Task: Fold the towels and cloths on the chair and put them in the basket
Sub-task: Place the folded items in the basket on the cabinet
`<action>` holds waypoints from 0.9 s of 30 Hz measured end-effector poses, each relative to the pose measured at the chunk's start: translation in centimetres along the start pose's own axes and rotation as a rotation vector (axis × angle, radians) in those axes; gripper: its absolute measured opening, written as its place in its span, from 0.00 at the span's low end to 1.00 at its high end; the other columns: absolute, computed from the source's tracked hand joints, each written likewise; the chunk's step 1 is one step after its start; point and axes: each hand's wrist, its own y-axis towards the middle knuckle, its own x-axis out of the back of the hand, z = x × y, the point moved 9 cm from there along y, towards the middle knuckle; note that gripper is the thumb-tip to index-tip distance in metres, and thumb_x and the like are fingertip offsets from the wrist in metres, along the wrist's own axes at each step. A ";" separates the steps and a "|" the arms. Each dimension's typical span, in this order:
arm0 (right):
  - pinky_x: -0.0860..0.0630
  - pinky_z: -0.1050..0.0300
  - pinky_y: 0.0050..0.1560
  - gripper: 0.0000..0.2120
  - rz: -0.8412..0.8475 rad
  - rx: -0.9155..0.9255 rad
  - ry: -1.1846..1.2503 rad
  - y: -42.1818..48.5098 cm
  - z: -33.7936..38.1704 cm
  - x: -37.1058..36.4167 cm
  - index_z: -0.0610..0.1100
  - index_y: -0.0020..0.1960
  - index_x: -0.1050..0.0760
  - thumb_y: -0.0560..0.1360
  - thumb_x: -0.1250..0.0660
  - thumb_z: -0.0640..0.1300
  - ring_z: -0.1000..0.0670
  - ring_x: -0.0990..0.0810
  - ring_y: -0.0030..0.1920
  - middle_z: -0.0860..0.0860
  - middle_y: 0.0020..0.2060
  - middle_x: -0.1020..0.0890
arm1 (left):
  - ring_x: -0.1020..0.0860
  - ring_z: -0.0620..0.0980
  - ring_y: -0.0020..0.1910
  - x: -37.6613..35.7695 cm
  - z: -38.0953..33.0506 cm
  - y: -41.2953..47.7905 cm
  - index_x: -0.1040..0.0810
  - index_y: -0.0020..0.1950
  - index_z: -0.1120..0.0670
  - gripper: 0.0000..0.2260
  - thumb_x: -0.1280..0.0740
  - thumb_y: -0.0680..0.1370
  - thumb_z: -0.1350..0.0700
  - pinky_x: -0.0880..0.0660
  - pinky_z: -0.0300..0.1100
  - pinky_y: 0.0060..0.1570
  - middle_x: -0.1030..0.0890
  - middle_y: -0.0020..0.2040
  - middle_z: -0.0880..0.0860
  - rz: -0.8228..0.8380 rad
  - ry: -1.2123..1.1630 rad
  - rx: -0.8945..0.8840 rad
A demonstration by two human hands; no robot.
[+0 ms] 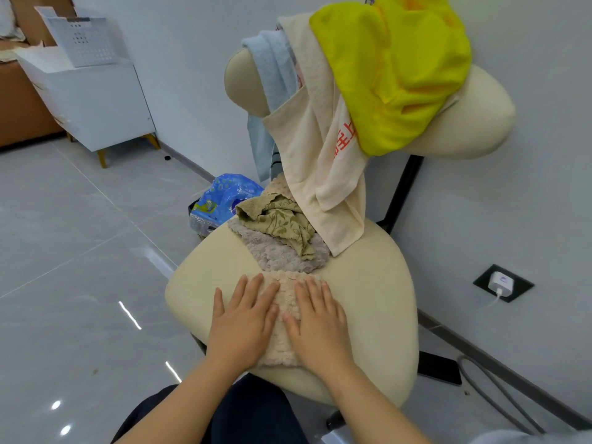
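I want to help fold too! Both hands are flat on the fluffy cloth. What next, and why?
Probably pinch the near edge of the fluffy cloth and fold it over once. The left hand and right hand press flat on it, and it lies spread on the chair seat.

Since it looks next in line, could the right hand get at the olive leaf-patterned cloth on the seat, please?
Probably yes: the olive cloth lies uncovered atop the grey towel, just beyond the right hand, which rests flat on the pink cloth.
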 end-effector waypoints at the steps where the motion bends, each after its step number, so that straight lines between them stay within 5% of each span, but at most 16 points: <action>1: 0.56 0.53 0.74 0.41 0.009 -0.018 0.010 0.0 -0.4 -0.5 0.52 0.77 0.57 0.66 0.71 0.64 0.51 0.61 0.76 0.54 0.77 0.57 | 0.58 0.47 0.77 -0.3 0.1 0.0 0.54 0.76 0.38 0.52 0.89 0.55 0.34 0.60 0.55 0.72 0.54 0.78 0.43 0.002 0.020 0.000; 5: 0.60 0.51 0.74 0.42 0.018 -0.054 0.032 0.0 -0.9 -1.3 0.53 0.77 0.57 0.65 0.72 0.64 0.52 0.62 0.76 0.54 0.77 0.58 | 0.59 0.45 0.76 -1.0 0.5 0.0 0.55 0.75 0.37 0.51 0.88 0.56 0.33 0.62 0.53 0.72 0.54 0.78 0.42 0.024 0.010 0.000; 9: 0.62 0.50 0.74 0.28 0.089 -0.067 0.038 0.5 -1.0 -1.6 0.52 0.77 0.56 0.80 0.56 0.58 0.52 0.63 0.76 0.54 0.77 0.59 | 0.59 0.43 0.76 -0.8 0.6 0.2 0.52 0.75 0.36 0.42 0.78 0.62 0.32 0.62 0.52 0.72 0.53 0.77 0.41 0.022 -0.046 0.008; 12: 0.62 0.52 0.74 0.26 0.084 -0.063 0.159 0.4 -1.4 -1.1 0.54 0.77 0.55 0.81 0.52 0.56 0.53 0.61 0.76 0.55 0.77 0.58 | 0.57 0.45 0.76 -0.9 0.9 0.1 0.52 0.74 0.35 0.49 0.80 0.56 0.26 0.60 0.51 0.73 0.53 0.77 0.42 0.074 -0.098 0.017; 15: 0.58 0.57 0.74 0.30 -0.063 -0.191 0.367 -0.4 -2.7 0.1 0.49 0.77 0.56 0.80 0.47 0.55 0.52 0.55 0.76 0.51 0.77 0.54 | 0.43 0.48 0.74 0.7 1.6 -0.8 0.53 0.76 0.41 0.39 0.59 0.68 0.26 0.47 0.49 0.72 0.44 0.77 0.48 -0.056 -0.204 0.118; 18: 0.60 0.56 0.74 0.36 -0.078 -0.312 0.311 -2.1 -3.5 -0.1 0.43 0.77 0.57 0.79 0.47 0.60 0.50 0.57 0.77 0.47 0.77 0.54 | 0.31 0.56 0.65 2.2 2.6 -2.5 0.51 0.77 0.49 0.40 0.38 0.72 0.34 0.32 0.49 0.60 0.31 0.68 0.54 -0.197 -0.211 0.316; 21: 0.61 0.54 0.74 0.33 -0.035 -0.305 0.268 -2.8 -3.1 -0.6 0.46 0.77 0.51 0.78 0.48 0.61 0.50 0.59 0.77 0.48 0.77 0.55 | 0.27 0.59 0.58 0.9 3.8 -3.4 0.43 0.72 0.55 0.41 0.31 0.68 0.36 0.24 0.54 0.52 0.29 0.63 0.57 -0.102 -0.464 0.533; 27: 0.53 0.53 0.75 0.25 -0.080 -0.313 0.386 -3.7 -3.1 -0.2 0.47 0.71 0.37 0.77 0.40 0.55 0.50 0.52 0.76 0.50 0.75 0.42 | 0.24 0.53 0.46 -0.9 3.7 -3.8 0.31 0.56 0.59 0.26 0.25 0.68 0.46 0.24 0.46 0.44 0.23 0.50 0.54 0.102 -0.830 0.639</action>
